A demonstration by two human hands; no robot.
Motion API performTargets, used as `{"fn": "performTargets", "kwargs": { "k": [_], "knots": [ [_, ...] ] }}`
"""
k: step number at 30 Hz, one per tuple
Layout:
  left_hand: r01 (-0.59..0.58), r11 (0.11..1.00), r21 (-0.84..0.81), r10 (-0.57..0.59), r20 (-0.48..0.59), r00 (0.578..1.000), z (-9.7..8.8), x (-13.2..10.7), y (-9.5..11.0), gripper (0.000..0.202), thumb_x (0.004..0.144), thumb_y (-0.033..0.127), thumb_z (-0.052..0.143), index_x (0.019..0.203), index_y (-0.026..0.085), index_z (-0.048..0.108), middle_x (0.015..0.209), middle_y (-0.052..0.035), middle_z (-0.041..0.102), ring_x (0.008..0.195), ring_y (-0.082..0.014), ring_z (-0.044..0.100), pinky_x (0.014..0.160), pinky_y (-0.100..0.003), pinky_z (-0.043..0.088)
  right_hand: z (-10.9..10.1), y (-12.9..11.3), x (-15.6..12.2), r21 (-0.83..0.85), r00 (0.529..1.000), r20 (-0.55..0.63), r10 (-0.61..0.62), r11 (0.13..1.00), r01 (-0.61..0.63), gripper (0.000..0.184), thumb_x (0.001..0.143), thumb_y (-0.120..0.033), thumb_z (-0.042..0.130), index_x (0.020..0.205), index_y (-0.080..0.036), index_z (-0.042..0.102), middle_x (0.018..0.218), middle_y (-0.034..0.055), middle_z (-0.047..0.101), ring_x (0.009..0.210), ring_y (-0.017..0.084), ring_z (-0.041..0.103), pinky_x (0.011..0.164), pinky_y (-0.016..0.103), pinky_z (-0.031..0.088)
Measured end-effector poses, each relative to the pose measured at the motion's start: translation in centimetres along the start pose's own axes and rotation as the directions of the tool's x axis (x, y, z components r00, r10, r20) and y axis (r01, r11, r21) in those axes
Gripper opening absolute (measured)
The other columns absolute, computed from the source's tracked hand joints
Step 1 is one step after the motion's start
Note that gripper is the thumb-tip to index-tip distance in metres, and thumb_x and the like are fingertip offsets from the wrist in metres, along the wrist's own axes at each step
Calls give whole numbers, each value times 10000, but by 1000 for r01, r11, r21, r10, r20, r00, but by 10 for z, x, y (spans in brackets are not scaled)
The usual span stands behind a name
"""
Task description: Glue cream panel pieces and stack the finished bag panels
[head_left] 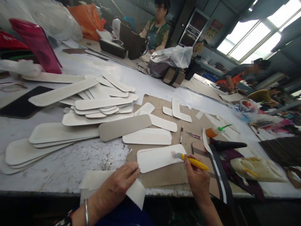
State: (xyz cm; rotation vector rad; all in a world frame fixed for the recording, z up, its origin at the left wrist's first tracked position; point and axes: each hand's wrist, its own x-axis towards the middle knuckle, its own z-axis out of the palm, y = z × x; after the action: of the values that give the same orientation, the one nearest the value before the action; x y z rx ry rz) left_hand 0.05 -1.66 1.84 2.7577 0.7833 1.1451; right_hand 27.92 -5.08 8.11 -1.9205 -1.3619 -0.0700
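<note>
My right hand grips a yellow-handled brush, its pale bristles touching the right part of a long white rounded panel. Another panel's edge shows beneath that one. My left hand has its fingers together and curled, with the fingertips at the panel's left end; the thumb is hidden. Under this hand, white sheets stick out past the table's front edge. Both panels lie on a brown board. Just behind them are more white panels and a greyish panel.
Stacked white panels cover the left side. A pen, a small pink-handled tool and an orange bottle with green nozzle lie at right, near a striped piece. Across the table sits a person; others work at far right.
</note>
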Motion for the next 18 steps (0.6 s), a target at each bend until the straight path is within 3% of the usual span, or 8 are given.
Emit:
{"fn": "performTargets", "kwargs": {
  "k": [4,10,14,18],
  "knots": [
    [-5,1000,22,5,-4,1000,0,-3,-2,395,837,-25,296,1059,95,600,1057,-138,630,1012,-200,592,845,-327,551,-13,18,13,-125,991,-63,-121,986,112,382,846,-508,452,877,-158,600,867,108,657,810,233,623,748,376,502],
    [-23,999,30,23,-1,1000,2,-7,-6,421,821,-29,311,1078,120,610,1082,-120,627,1039,-185,581,865,-301,534,3,19,-1,-122,946,-82,-313,946,302,206,877,-331,497,924,-156,595,852,87,655,819,201,635,769,344,536],
    [-4,999,41,4,-2,1000,9,-16,-11,463,825,-31,307,1138,162,589,1131,-89,612,1087,-159,554,931,-265,478,4,8,-13,3,935,-27,-353,936,353,139,878,-248,515,977,-180,584,891,58,660,846,161,644,774,272,549],
    [-11,999,38,11,2,1000,15,-25,-16,485,821,-22,317,1197,178,549,1195,-72,581,1152,-146,508,1009,-252,398,-2,15,0,-24,927,-81,-367,930,366,132,874,-215,525,987,-172,578,894,67,651,856,162,636,781,277,553]
  ]
}}
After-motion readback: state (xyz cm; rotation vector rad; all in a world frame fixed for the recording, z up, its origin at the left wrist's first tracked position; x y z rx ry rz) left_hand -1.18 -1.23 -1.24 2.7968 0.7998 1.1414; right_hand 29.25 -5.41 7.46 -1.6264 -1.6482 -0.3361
